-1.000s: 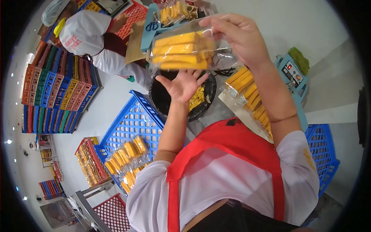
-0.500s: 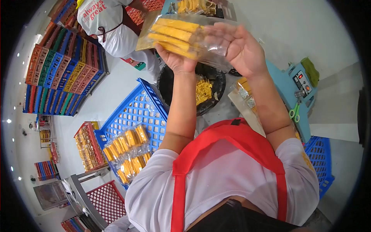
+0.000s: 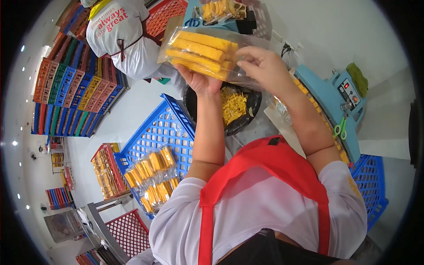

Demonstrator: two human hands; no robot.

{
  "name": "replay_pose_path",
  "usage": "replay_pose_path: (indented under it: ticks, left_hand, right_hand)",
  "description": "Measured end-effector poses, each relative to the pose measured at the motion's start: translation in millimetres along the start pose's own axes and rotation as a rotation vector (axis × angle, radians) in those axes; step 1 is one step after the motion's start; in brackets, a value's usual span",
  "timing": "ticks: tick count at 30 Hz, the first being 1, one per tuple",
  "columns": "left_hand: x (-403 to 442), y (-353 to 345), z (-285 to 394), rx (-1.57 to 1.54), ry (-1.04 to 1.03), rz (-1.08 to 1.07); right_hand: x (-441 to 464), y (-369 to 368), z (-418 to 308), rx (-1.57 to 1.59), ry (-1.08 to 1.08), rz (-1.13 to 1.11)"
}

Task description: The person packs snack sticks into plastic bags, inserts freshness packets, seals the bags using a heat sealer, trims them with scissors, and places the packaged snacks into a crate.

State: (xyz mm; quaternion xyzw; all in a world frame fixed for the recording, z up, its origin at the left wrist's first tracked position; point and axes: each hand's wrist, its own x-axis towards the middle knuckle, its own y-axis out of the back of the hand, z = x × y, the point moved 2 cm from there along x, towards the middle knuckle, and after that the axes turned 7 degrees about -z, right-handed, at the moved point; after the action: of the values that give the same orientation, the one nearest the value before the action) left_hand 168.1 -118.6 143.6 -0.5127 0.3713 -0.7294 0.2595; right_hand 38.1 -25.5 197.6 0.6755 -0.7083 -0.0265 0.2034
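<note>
A clear plastic bag of thick yellow sticks is held up in front of me, tilted. My left hand grips its lower side from below, thumb along the edge and the other fingers hidden behind it. At the bag's right end, my right hand has curled fingers around the loose plastic, beside the stick ends. Below the bag stands a black-lined bin with yellow scraps in it.
To the left, a blue crate holds several filled packs. At right is a light-blue sealing machine with green-handled scissors on it. A co-worker stands at upper left, near stacked crates.
My right hand has gone from spread fingers against the plastic to curled fingers at the bag's end. My left hand keeps its hold. The whole view has shifted slightly.
</note>
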Motion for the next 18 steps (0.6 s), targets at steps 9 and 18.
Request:
replay_pose_path:
  ticks: [9,18]
  left_hand:
    - [-8.5,-3.4,-4.6,-0.026,-0.009,0.019]
    - [-14.6,-0.9,-6.7,-0.026,0.012,0.129]
  right_hand:
    - [-3.5,-4.6,-1.2,-0.051,0.042,0.063]
    - [2.6,-8.6,8.0,-0.069,0.104,0.009]
